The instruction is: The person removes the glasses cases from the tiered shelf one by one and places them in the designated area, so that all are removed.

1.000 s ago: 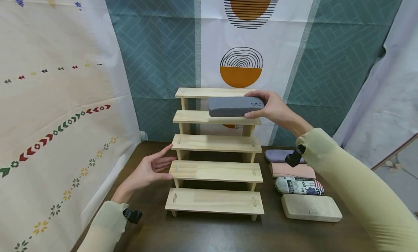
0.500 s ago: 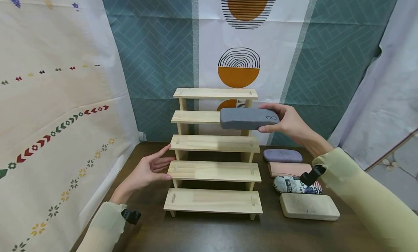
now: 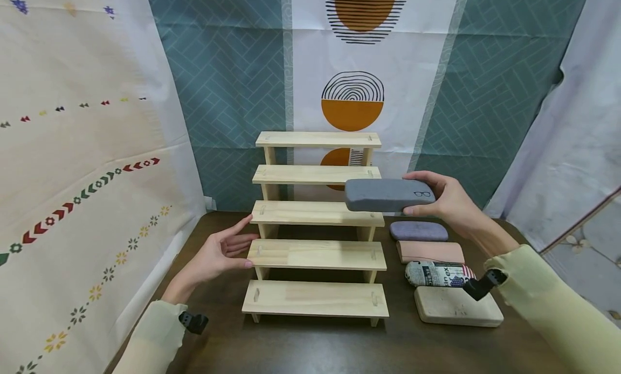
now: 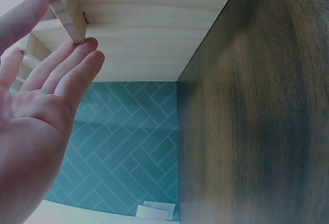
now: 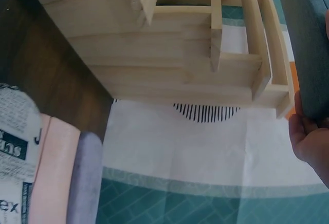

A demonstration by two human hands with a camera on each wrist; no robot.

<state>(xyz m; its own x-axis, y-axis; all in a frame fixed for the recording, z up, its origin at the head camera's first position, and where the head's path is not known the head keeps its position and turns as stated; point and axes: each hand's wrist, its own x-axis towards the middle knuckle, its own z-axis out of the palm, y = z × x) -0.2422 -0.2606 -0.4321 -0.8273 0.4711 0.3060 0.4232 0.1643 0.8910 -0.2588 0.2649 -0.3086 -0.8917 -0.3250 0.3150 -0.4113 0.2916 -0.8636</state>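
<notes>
My right hand (image 3: 448,204) holds a grey-blue glasses case (image 3: 383,195) by its right end, thumb below and fingers behind. The case, printed with a small glasses outline, is in the air in front of the second and third steps at the right. In the right wrist view the glasses case (image 5: 311,54) runs along the right edge. A pale wooden five-step display stand (image 3: 320,254) stands on the dark table. At its left side my left hand (image 3: 218,255) touches the step ends with extended fingers and thumb. The left wrist view shows the fingers (image 4: 77,75) against a step's end.
Right of the stand, front to back, lie a cream case (image 3: 458,307), a newsprint-patterned case (image 3: 436,274), a pink case (image 3: 429,252) and a purple case (image 3: 419,231). Patterned cloths hang behind and on both sides of the brown table (image 3: 310,347).
My right hand has carried the glasses case down and to the right, away from the upper steps. My left hand stays at the stand's side. The head view has shifted slightly.
</notes>
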